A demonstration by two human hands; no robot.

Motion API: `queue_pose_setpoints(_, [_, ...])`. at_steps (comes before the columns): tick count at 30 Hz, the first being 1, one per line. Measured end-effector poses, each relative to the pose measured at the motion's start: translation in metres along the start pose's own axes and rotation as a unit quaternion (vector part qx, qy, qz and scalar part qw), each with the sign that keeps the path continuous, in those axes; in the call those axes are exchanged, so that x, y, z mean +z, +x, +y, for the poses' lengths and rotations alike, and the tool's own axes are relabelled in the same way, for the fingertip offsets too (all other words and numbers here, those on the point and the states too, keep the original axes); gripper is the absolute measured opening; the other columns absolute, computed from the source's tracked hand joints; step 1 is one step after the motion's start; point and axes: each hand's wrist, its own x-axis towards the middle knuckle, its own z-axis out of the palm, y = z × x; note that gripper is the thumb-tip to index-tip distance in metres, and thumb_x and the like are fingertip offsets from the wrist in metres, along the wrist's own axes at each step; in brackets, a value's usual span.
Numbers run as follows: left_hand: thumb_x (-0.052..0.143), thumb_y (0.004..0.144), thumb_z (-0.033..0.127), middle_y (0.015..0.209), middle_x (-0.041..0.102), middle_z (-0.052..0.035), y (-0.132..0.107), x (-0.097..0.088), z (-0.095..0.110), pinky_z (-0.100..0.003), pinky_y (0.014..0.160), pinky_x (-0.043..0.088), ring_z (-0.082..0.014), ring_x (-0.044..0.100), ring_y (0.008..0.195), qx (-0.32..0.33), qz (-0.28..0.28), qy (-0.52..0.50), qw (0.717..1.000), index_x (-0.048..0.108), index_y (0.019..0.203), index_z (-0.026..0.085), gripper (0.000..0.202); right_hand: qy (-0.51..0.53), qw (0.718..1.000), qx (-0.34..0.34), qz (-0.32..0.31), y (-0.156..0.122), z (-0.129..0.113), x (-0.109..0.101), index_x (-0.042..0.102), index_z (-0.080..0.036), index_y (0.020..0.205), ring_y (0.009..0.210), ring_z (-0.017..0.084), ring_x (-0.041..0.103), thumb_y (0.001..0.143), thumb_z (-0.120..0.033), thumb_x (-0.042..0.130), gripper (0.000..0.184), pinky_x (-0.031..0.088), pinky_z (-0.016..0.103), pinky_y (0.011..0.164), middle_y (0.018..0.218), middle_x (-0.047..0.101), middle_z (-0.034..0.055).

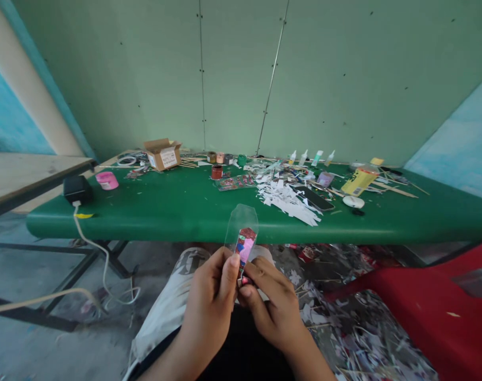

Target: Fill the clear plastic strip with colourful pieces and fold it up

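Note:
My left hand (211,304) and my right hand (270,304) meet over my lap, below the front edge of the green table (177,209). Together they pinch a small clear plastic sleeve (243,225) that stands upright. A colourful red, pink and blue paper piece (246,244) sits in its lower half. My left thumb presses the sleeve's lower left side. My right fingers curl around its bottom end. The top of the sleeve is transparent and holds nothing.
On the table lie white paper scraps (288,201), a dark phone (314,198), a yellow packet (358,181), small glue bottles (310,157), paint pots (217,171), a cardboard box (163,153), a pink tape roll (107,180) and a black adapter (77,189) with a white cable. A red chair (435,301) stands at right; paper litter covers the floor.

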Motion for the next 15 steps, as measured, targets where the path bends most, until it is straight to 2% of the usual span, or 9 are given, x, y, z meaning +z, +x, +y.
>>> queue_pose_setpoints(8, [0.042,0.092,0.040,0.054,0.036,0.0063,-0.0004,-0.0008,0.0028,-0.019,0.037,0.023,-0.0068,0.027,0.043,0.008,-0.010,0.009,1.000,0.043,0.064,0.020,0.034,0.011,1.000,0.004,-0.007,0.0005,-0.0022,-0.0014,0.058,-0.019,0.124,0.062,0.018,0.055,0.098,-0.030,0.040,0.034,0.048,0.031,0.057,0.070,0.061,0.0041])
queue_pose_setpoints(15, [0.040,0.094,0.041,0.056,0.036,0.0051,-0.0004,-0.0024,-0.0008,-0.019,0.039,0.024,-0.0077,0.028,0.047,0.016,-0.008,0.030,0.999,0.042,0.064,0.020,0.036,0.012,1.000,0.005,-0.002,0.0014,-0.0035,-0.0024,0.063,-0.018,0.115,0.062,0.018,0.054,0.097,-0.030,0.041,0.031,0.046,0.030,0.055,0.070,0.060,0.0043])
